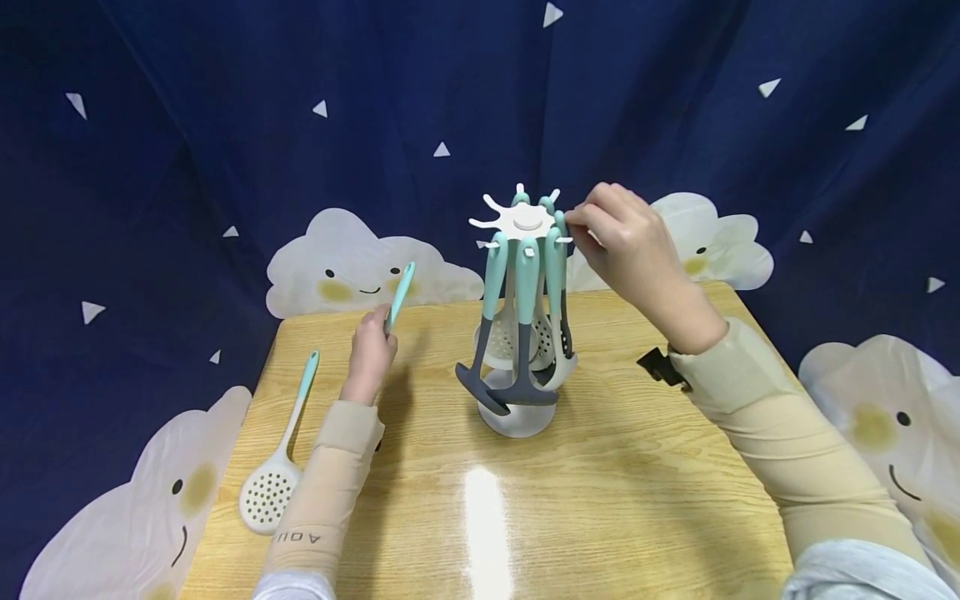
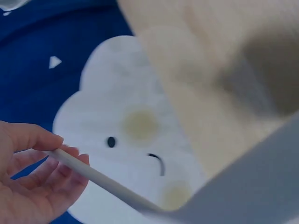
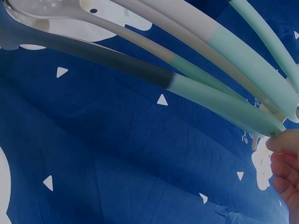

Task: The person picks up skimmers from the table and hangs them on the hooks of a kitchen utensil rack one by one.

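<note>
My left hand (image 1: 371,350) holds a utensil by its shaft, the teal handle (image 1: 402,292) sticking up past the fingers. In the left wrist view its pale shaft (image 2: 105,181) widens into a blurred flat end; its exact kind is unclear. On the right, my right hand (image 1: 633,242) pinches the handle tip of a dark utensil with a teal handle (image 3: 224,103), which hangs on a white rotary utensil stand (image 1: 517,423). Several other teal-handled utensils hang there, among them a dark-headed one (image 1: 525,367) in front. That dark utensil's head is partly hidden.
A pale skimmer (image 1: 270,496) with a holed head lies at the left side of the wooden table (image 1: 600,500). Behind the table hangs a dark blue curtain (image 1: 375,67) with white triangles and clouds. Some white hooks on the stand's top left bear nothing.
</note>
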{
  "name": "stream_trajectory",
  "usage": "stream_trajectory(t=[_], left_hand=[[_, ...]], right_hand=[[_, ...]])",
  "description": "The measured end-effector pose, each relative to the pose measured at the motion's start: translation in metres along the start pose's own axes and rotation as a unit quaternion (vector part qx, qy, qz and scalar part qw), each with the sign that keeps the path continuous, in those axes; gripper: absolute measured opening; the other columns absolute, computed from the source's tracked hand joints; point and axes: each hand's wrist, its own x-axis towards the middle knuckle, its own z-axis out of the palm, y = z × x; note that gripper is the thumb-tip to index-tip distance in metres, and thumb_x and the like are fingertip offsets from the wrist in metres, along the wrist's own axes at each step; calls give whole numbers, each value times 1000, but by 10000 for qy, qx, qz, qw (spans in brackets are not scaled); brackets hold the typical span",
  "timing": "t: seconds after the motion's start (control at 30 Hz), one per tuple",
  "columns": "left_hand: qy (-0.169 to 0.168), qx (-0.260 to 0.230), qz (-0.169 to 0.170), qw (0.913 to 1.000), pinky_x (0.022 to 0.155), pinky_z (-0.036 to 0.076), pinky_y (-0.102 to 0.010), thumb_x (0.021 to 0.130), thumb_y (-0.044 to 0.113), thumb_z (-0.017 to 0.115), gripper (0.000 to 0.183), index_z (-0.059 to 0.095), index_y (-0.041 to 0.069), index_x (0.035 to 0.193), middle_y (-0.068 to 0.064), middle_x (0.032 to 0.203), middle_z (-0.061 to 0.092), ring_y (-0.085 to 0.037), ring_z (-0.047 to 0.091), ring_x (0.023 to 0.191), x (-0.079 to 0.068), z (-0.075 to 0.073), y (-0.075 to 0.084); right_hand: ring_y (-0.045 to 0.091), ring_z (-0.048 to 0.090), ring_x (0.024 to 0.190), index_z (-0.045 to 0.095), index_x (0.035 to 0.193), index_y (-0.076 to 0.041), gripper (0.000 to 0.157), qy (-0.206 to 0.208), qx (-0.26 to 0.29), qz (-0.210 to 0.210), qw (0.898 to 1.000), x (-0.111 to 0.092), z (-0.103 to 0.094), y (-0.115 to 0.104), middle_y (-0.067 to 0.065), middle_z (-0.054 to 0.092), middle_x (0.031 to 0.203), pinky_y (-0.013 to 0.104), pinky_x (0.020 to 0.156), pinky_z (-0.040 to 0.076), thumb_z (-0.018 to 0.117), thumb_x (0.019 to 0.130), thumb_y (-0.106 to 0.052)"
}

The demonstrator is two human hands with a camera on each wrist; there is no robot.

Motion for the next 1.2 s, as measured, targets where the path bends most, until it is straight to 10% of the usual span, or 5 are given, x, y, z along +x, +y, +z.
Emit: stream_trajectory(t=[0.57, 1.2], left_hand=[[1556, -846, 1612, 9709, 67, 53, -37, 79, -12, 53, 45, 51, -4, 123, -22, 99, 59, -31, 59, 83, -9, -31, 55], [1732, -1481, 2343, 9451, 67, 53, -29, 80, -14, 52, 42, 52, -5, 120, -21, 93, 59, -28, 61, 83, -27, -48, 107]], right_hand=[[28, 48, 65, 63, 80, 8, 6, 181, 202, 73, 9996, 1, 1, 0, 16, 54, 75, 35, 59, 41, 60, 77, 13], [28, 49, 66, 63, 81, 7, 6, 63, 123, 17, 9999, 1, -1, -1, 16, 55, 76, 34, 59, 42, 60, 78, 11]])
